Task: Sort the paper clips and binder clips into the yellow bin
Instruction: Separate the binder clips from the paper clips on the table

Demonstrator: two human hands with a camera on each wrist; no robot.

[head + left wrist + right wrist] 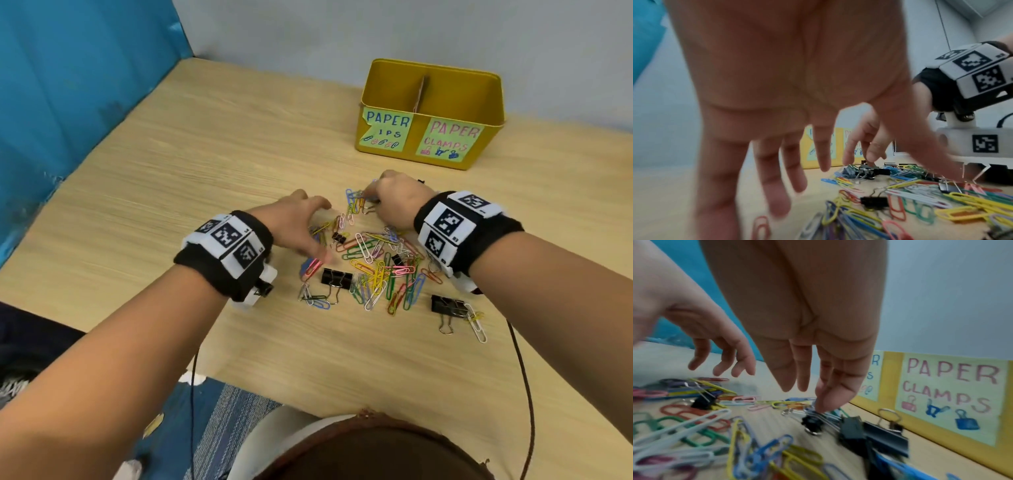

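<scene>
My right hand (pixel 818 353) reaches down, fingertips (pixel 824 407) touching a small binder clip (pixel 812 421) near the yellow bin (pixel 479 102). My left hand (pixel 294 222) hovers spread and empty over the paper clips (pixel 373 263).

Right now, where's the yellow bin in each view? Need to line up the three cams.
Head: yellow bin upper right, on the table beyond the clip pile, labels facing the camera.
Left wrist: a strip of it at centre, seen between the left hand's fingers.
Right wrist: right edge, lower half.
Shared landmark: the pink PAPER CLAMPS label on its front.
</scene>
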